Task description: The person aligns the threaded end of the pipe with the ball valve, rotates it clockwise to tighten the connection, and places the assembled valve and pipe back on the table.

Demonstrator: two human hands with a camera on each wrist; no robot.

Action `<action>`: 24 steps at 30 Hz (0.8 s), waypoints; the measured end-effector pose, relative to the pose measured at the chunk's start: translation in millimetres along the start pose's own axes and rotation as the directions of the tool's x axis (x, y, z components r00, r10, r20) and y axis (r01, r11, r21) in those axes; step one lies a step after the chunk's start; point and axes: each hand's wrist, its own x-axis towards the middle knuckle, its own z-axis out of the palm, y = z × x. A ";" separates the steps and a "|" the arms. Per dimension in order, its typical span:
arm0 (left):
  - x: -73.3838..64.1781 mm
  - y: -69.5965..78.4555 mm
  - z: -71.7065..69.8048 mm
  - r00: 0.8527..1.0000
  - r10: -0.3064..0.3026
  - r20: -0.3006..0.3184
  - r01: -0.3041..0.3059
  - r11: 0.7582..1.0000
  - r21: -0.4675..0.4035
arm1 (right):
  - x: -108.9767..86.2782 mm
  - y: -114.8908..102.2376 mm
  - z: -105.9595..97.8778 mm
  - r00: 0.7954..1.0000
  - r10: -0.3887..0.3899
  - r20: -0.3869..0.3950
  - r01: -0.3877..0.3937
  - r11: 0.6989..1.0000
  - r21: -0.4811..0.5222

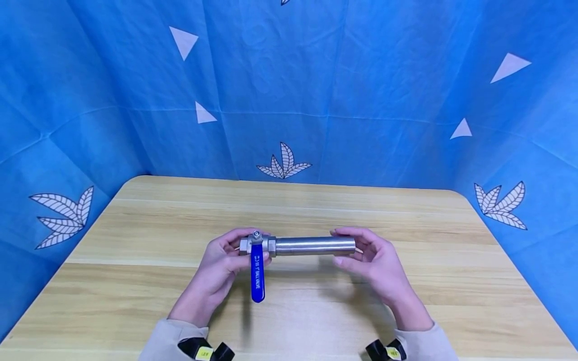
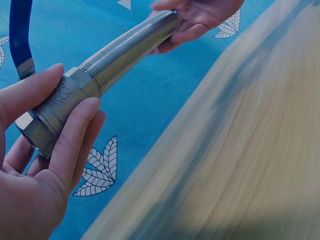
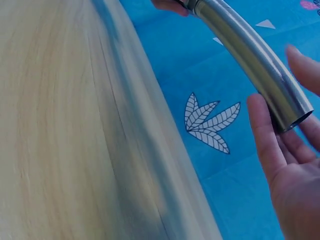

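A steel ball valve (image 2: 59, 97) with a long blue lever handle (image 1: 258, 278) is gripped in my left hand (image 1: 214, 268), thumb on one side and fingers on the other. Threaded into the valve's right end is a shiny metal pipe (image 1: 316, 245), held level above the table. My right hand (image 1: 381, 263) is around the pipe's free end. In the right wrist view its forefinger (image 3: 262, 130) lies along the pipe's side, while the thumb (image 3: 304, 70) stands apart from the metal. The pipe's open end shows there, and some fingers are partly hidden behind it.
A light wooden table (image 1: 149, 215) lies beneath both hands, with their shadows on it. Blue cloth (image 1: 280, 75) printed with white triangles and leaves hangs behind the table and along both sides. Each wrist wears a dark strap with a small camera.
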 end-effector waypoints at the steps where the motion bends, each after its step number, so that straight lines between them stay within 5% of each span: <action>1: 0.1 -0.1 -0.1 1.000 -0.003 0.000 0.003 1.000 -0.009 | -0.1 0.6 -0.1 0.999 -0.038 0.014 0.038 0.999 -0.009; 5: 0.5 -0.5 -0.5 1.000 -0.013 0.009 0.013 0.999 -0.036 | -0.2 1.8 0.3 0.988 -0.147 0.044 0.148 0.989 -0.030; 10: 0.6 -0.8 -0.6 0.999 -0.020 0.039 0.022 0.997 -0.069 | -0.6 0.6 1.6 0.985 -0.170 0.004 0.170 0.985 -0.041; 24: 0.8 -1.6 -0.8 0.999 0.007 0.048 -0.005 0.999 -0.048 | -0.4 -0.8 2.0 0.998 0.044 -0.034 -0.046 0.998 -0.041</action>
